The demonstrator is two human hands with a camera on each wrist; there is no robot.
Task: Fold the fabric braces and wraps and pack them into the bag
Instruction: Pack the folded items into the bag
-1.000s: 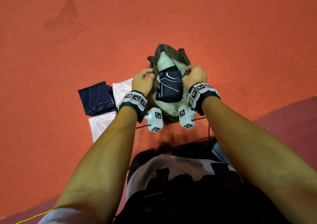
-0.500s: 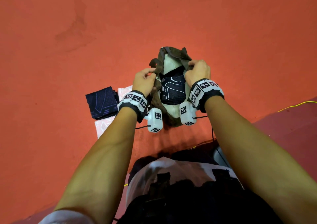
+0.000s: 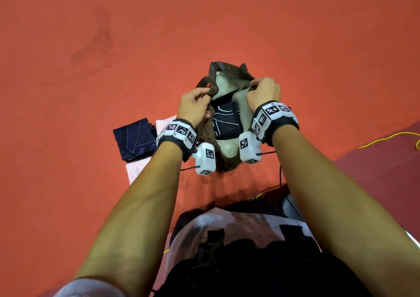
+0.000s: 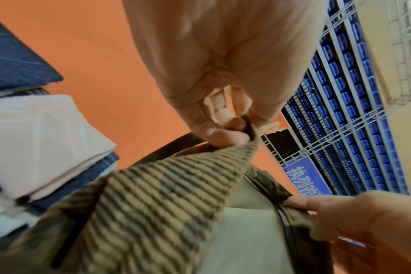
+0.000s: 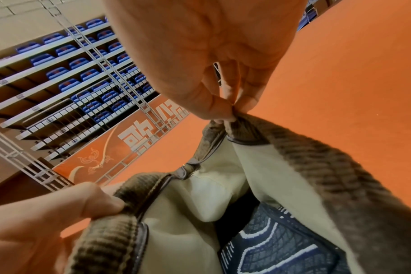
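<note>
A brown corduroy bag (image 3: 227, 73) with a pale lining stands open on the orange floor. My left hand (image 3: 193, 105) pinches its left rim (image 4: 223, 153), and my right hand (image 3: 263, 92) pinches its right rim (image 5: 244, 126). Both hands hold the mouth spread apart. Inside lies a folded dark navy brace (image 3: 227, 121) with white line patterns (image 5: 282, 246). A second folded navy brace (image 3: 134, 140) lies on the floor left of the bag, on top of a folded white wrap (image 3: 136, 171). The stack also shows at the left in the left wrist view: navy (image 4: 14, 61) over white (image 4: 42, 137).
A yellow cable (image 3: 386, 137) runs over the floor at the right, near a darker maroon strip (image 3: 386, 171). My torso and dark clothing fill the bottom of the head view. Blue stadium seats (image 5: 66, 64) and railings stand far behind.
Both hands lifted the bag's rims up and slightly away from me, so the navy brace now sits deeper inside. The stack on the left has not moved.
</note>
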